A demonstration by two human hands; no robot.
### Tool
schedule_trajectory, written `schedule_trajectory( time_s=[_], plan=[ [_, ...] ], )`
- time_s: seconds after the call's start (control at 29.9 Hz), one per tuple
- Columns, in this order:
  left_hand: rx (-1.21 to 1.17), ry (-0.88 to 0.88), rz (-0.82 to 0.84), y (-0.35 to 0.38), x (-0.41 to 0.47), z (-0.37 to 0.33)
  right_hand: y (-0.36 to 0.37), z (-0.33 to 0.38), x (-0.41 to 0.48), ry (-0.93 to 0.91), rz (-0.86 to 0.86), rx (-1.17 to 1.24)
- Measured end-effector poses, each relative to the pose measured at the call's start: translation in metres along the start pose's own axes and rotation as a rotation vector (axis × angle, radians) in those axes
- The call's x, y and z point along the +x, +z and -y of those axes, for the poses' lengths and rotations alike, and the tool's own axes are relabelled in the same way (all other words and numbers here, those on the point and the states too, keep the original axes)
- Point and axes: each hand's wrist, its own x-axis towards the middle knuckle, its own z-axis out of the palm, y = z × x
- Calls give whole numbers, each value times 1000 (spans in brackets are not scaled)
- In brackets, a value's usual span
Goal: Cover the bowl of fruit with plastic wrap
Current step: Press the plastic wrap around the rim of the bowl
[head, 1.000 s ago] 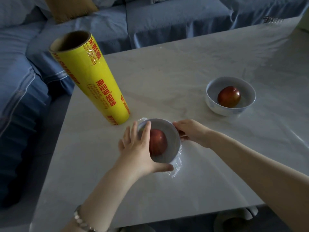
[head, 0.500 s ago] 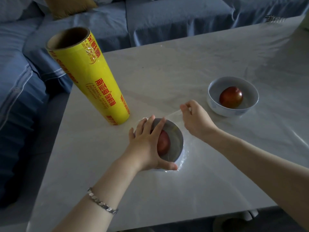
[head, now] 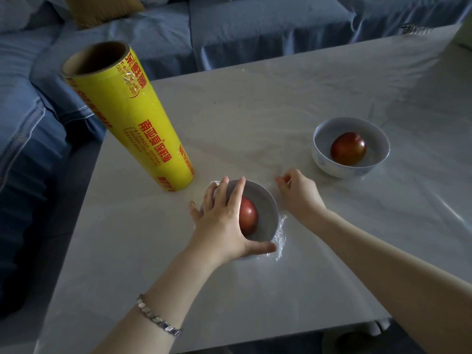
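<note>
Glossy clear film (head: 279,241) crinkles around a smooth ceramic bowl (head: 265,208) on a matt marble-look table (head: 255,118)

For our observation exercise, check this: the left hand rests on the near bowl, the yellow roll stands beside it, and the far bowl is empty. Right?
No. The head view shows the far bowl holds a red fruit; the left hand, near bowl and yellow roll are as stated.

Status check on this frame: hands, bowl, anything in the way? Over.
Left hand spread flat over the near bowl. Right hand pinching the wrap beside the rim. Roll and second bowl stand clear.
</note>
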Motion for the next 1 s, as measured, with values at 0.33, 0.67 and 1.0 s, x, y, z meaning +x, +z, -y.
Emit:
schedule_trajectory(
  time_s=[0.33, 0.67, 1.0],
  plan=[
    [-156, -115, 65, -8, -13, 4, -20, -13, -72, 454, 422, 613],
    [-36, 39, 13, -1, -11, 10, 5, 9, -55, 393, 349, 485],
    [12, 98, -164, 12, -13, 16, 9, 22, -64, 187, -77, 619]
  ],
)
